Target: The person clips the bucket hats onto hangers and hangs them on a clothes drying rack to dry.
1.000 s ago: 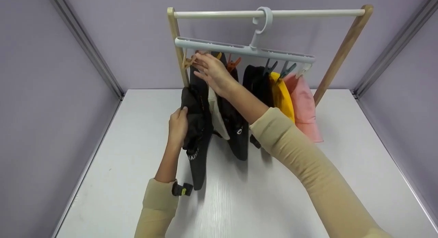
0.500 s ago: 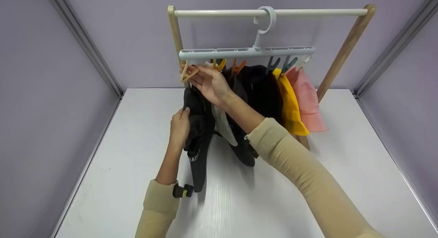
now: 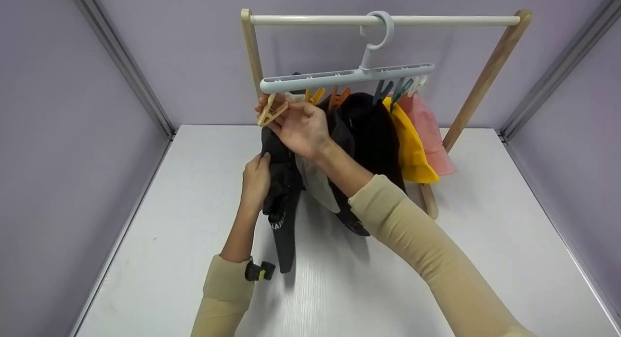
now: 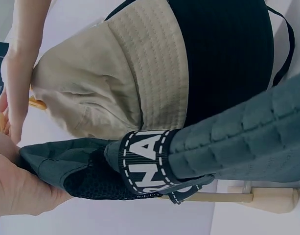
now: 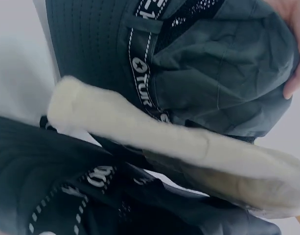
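Note:
My left hand grips the crown of a dark bucket hat, thumb on its near side. White lettering runs along the hat's band in the left wrist view. Higher up, my right hand pinches the arms of a tan clothespin at the left end of the grey hanger. The held hat's top lies just below this clothespin; whether they touch cannot be seen. Beside the held hat hangs a beige bucket hat, partly behind my right hand in the head view.
A yellow hat and a pink hat hang on the right, beside black hats. Orange and yellow clothespins hold others. The hanger hooks on a rack's white bar, above a white table.
My right hand has come down and nearer with the tan clothespin, its fingers now around the clip's arms. The hanger has swung, left end nearer. My left hand has hardly moved, still holding the hat.

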`<state>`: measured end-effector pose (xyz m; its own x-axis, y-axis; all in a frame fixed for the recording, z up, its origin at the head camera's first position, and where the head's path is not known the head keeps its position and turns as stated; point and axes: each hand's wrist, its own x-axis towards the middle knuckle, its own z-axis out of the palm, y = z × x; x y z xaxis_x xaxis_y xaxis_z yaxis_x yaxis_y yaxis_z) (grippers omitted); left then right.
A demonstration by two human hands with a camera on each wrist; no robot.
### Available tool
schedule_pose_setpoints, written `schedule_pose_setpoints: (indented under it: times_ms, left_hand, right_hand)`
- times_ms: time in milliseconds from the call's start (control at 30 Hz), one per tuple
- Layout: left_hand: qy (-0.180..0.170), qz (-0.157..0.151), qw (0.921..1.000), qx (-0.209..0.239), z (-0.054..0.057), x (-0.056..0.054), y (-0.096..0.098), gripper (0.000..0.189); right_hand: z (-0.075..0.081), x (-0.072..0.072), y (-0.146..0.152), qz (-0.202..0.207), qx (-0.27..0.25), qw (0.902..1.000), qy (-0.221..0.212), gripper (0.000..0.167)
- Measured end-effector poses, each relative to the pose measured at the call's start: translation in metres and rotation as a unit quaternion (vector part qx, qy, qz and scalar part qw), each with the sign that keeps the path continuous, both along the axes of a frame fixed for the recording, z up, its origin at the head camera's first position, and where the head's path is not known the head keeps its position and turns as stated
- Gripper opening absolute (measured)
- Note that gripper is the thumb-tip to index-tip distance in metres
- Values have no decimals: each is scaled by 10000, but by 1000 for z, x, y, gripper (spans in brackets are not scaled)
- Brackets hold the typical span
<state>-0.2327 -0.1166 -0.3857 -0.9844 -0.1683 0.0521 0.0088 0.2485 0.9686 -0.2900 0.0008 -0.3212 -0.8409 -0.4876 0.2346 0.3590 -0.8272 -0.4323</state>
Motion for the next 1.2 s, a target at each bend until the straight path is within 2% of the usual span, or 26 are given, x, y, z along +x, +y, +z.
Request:
schedule_pose_setpoints:
  times_ms: [167,267,400,600,733,833,1033,1200]
  left_hand:
    - [-117,-48,9999,-35,-1,0,1,36]
    - [-150,-73,9999,-14,-2,-1,1,36]
    - [-107,-113,9999,-18,-2,-2,2,37]
    - [-71,-187,9998,-55,-2,-2,2,38]
    - [-73,-207,9997,-111,-2,-3,3,39]
    - [-82,-200,9996,-186,-1,-3,3,39]
    - [-147,-246,9989,-373,-1,-5,4,39]
    - [-224,-279,9984,-444,-3,-6,3,41]
  right_hand:
    - [-7,2,4,218,-317,9985,-378,38]
    - [-10,2,6,398,-433,9975,-389,40]
    - [-12,0,10,444,-361,9982,-189,40]
    - [-13,-4,18,308,87,9992,219,37]
    - [-12,-8,22,205,452,9968,620,37]
    - [-10,-10,25,145,622,9952,735,36]
    - [-6,-14,29,212,924,9938,582,31]
    - [-1,-19,30,175,1676,9846,471,34]
